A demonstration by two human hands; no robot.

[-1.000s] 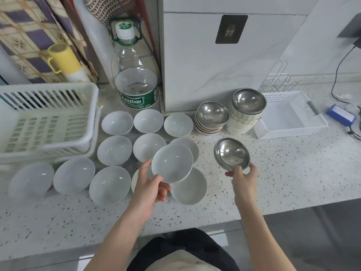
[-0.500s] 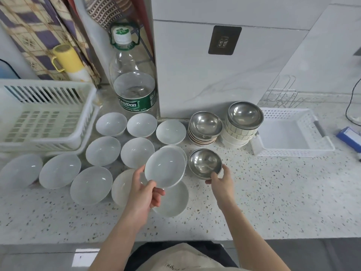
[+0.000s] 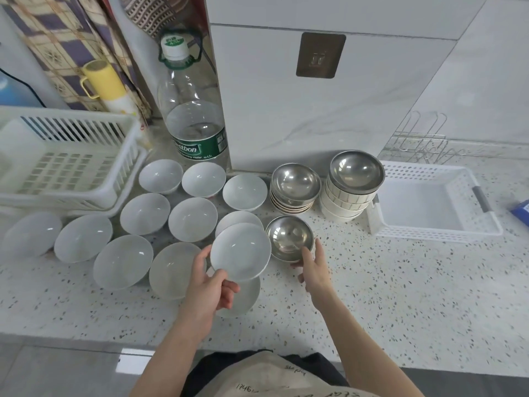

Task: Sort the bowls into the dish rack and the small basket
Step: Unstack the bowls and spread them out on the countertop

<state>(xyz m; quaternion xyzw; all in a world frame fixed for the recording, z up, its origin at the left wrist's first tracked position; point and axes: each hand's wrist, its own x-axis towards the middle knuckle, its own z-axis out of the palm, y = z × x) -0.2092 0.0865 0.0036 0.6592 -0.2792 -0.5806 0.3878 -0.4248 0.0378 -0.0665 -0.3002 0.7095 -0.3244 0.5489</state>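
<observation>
A person stands at a speckled counter (image 3: 400, 282) with many bowls laid out. The left hand (image 3: 206, 285) grips a white bowl (image 3: 240, 252) by its near rim, thumb inside and fingers beneath, raised above other white bowls. The right hand (image 3: 313, 267) pinches the near edge of a steel bowl (image 3: 289, 239), just right of the white bowl and apparently low over the counter.

To do this step well, each hand likely needs a firm rim grip, keeping the two bowls from knocking, then carrying each outward to its own side.

Far left of the white bowl, the white dish rack (image 3: 65, 164) holds no bowls. Far right, the small basket (image 3: 435, 199) also holds none. Between them stand two stacks topped with steel bowls.
</observation>
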